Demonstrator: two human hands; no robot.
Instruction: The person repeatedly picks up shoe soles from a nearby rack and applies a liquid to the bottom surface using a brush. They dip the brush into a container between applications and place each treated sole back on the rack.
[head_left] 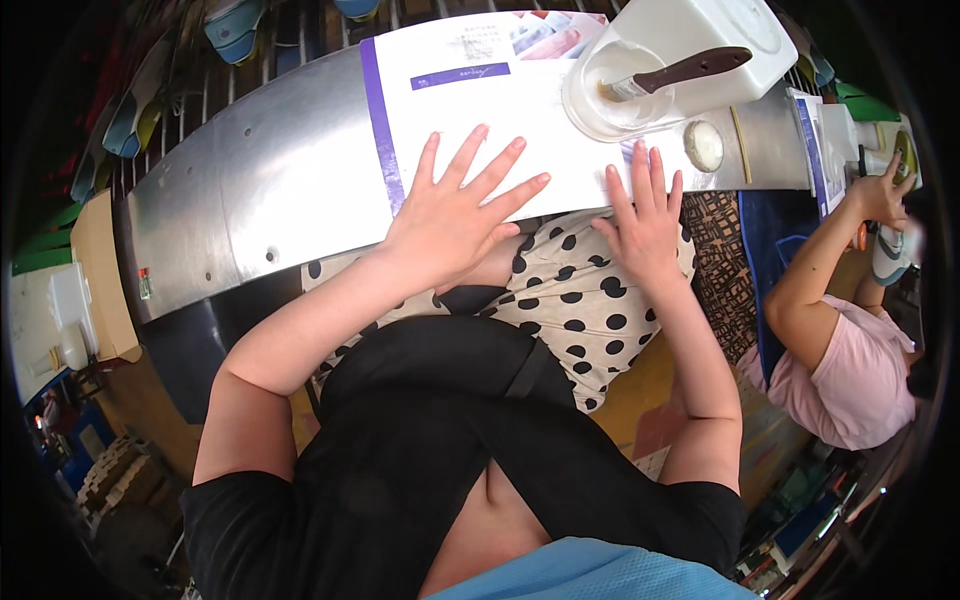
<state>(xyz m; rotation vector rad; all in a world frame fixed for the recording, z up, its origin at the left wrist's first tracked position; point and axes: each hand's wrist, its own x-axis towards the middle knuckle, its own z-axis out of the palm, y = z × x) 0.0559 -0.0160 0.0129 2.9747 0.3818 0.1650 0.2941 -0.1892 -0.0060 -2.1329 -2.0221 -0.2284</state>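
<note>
my left hand (447, 220) and right hand (646, 225) are both splayed, holding nothing, brown-handled paintbrush (692, 69) sits roughly 12:30 from my right, the nearer one, lying 8:30 to 2:30

Prob. shoe wkshp: shoes (235, 32), brush (693, 68), metal bench (190, 180).

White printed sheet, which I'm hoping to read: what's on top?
The left hand, the right hand and a white container cover parts of the white printed sheet. Anything printed beneath them is hidden.
</note>
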